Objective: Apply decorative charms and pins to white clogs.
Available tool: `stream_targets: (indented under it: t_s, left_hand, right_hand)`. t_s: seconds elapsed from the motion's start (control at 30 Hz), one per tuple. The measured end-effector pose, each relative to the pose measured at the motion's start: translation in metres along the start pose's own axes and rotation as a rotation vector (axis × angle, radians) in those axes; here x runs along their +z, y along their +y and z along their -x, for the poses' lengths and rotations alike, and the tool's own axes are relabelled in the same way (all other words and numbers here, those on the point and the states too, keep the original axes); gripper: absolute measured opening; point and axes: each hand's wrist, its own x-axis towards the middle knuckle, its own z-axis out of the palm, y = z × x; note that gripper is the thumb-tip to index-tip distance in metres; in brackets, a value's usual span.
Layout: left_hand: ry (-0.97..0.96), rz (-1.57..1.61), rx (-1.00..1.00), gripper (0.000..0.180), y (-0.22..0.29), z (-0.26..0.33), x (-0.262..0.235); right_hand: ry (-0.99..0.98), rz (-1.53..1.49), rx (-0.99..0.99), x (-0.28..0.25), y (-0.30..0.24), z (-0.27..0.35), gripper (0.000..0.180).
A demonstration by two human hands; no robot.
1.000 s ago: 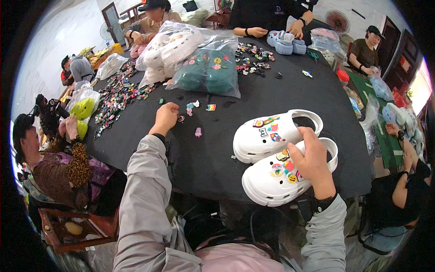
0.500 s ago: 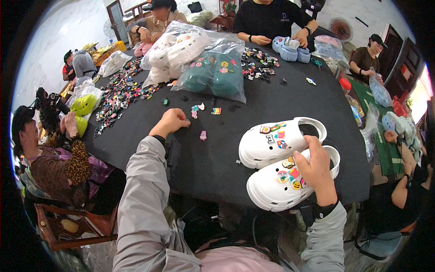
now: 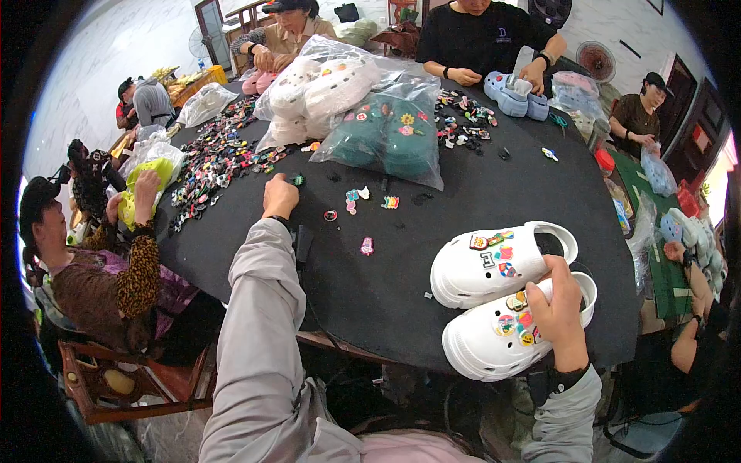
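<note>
Two white clogs lie side by side at the near right edge of the round black table [image 3: 401, 293], toes pointing left, each carrying several small coloured charms on its upper. The right hand [image 3: 557, 309] rests on the nearer clog [image 3: 494, 343], fingers curled down over its upper around the strap end, thumb side toward the farther clog [image 3: 494, 262], which it touches or nearly touches. The left hand [image 3: 279, 197] is stretched far out across the table, loosely closed with knuckles up, just beside a small dark green charm [image 3: 297, 180]; whether it pinches anything cannot be told from this angle. Loose charms lie near it: a pink charm [image 3: 367, 246], a striped charm [image 3: 390, 202] and a small round one [image 3: 330, 215]. Beyond them stand clear plastic bags, one holding dark green clogs [image 3: 386, 135], one holding white clogs [image 3: 320, 89]. A wide scatter of charms [image 3: 220, 154] covers the far left of the table. Other people sit around the rim; one across the table handles pale blue clogs [image 3: 513, 96].
</note>
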Motion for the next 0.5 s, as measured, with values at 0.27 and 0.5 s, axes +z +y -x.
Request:
stream_targets:
  t_s: [0.27, 0.5]
  left_hand:
    - [0.039, -0.201, 0.339, 0.028, 0.008, 0.003, 0.021]
    - [-0.207, 0.508, 0.571, 0.029, 0.015, 0.02, 0.017]
  right_hand:
    - [0.003, 0.011, 0.013, -0.001, 0.004, 0.002, 0.042]
    - [0.049, 0.026, -0.05, 0.003, 0.007, -0.005, 0.045]
